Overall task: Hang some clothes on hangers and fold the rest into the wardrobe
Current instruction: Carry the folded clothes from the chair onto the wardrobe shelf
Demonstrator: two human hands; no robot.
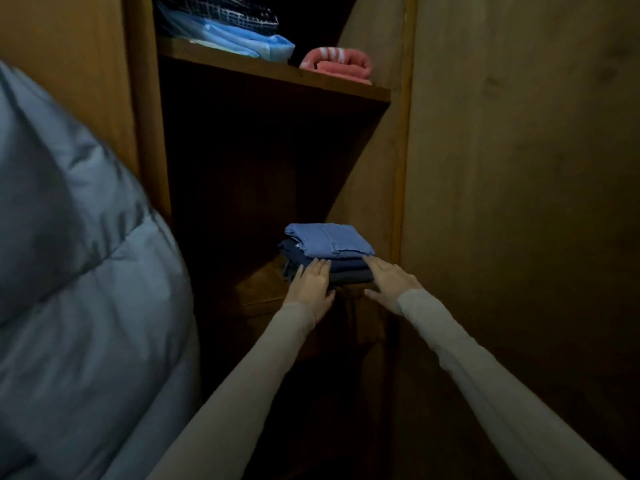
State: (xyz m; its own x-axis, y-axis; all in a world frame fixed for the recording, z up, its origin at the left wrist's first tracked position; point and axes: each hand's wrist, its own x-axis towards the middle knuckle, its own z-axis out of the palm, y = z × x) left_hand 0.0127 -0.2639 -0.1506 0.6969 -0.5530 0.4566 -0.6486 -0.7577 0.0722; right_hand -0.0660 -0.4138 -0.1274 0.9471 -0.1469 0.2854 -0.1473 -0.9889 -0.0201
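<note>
A small stack of folded jeans (329, 242), light blue on top and darker ones beneath, sits on the lower wardrobe shelf (256, 285) near its front right corner. My left hand (311, 285) lies flat with straight fingers against the front left of the stack. My right hand (389, 284) reaches in from the right, its straight fingertips touching the stack's front right edge. Both arms wear long pale sleeves.
The upper shelf (277, 72) carries folded light blue clothes (239, 41), a dark checked item (221, 12) and a rolled pink towel (337, 64). A grey-blue puffer jacket (76, 271) hangs close on the left. The open wooden wardrobe door (519, 168) fills the right side.
</note>
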